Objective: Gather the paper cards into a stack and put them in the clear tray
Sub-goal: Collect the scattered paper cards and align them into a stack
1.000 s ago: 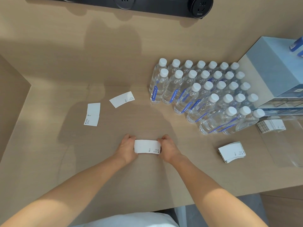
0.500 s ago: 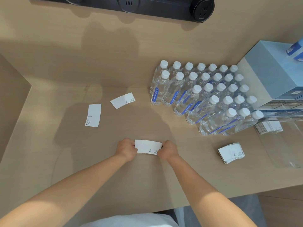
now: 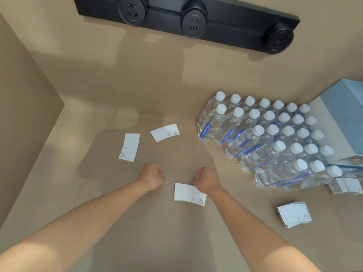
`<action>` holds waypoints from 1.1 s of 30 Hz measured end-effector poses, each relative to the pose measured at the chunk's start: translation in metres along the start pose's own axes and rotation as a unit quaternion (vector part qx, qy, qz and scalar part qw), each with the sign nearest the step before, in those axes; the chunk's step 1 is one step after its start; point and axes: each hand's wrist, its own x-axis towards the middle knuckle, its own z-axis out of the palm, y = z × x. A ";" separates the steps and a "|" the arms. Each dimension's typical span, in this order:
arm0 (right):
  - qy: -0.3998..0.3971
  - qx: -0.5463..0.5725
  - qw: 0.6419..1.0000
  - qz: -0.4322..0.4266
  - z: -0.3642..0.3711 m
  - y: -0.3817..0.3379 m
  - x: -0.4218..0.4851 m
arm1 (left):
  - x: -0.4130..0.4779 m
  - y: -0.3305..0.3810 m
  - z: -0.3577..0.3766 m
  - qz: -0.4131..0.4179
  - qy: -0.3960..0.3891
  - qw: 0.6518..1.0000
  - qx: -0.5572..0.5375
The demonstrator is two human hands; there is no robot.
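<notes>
A small white paper card (image 3: pixel 189 194) lies flat on the tan table, its right corner tucked under my right wrist. My right hand (image 3: pixel 207 178) sits just beyond it, fingers curled, holding nothing. My left hand (image 3: pixel 152 176) is a loose fist to the left of the card, apart from it. Two more loose cards lie farther out: one (image 3: pixel 129 147) at the left, one (image 3: pixel 165 132) angled beside it. A fanned stack of cards (image 3: pixel 294 213) rests at the right. The clear tray (image 3: pixel 351 216) sits at the right edge with a card pile (image 3: pixel 345 185) in its far end.
Several rows of water bottles (image 3: pixel 261 134) stand to the right of my hands. A pale blue box (image 3: pixel 345 114) sits behind them. A black socket strip (image 3: pixel 192 20) runs along the back wall. A side wall (image 3: pixel 25 114) closes the left.
Both hands have let go of the card they pinched between them and moved forward past it. The card now lies on the table. The view has tilted up.
</notes>
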 end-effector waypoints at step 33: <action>-0.047 -0.166 0.963 -0.209 -0.024 -0.097 0.168 | 0.134 0.040 -0.075 0.029 0.057 0.975 0.212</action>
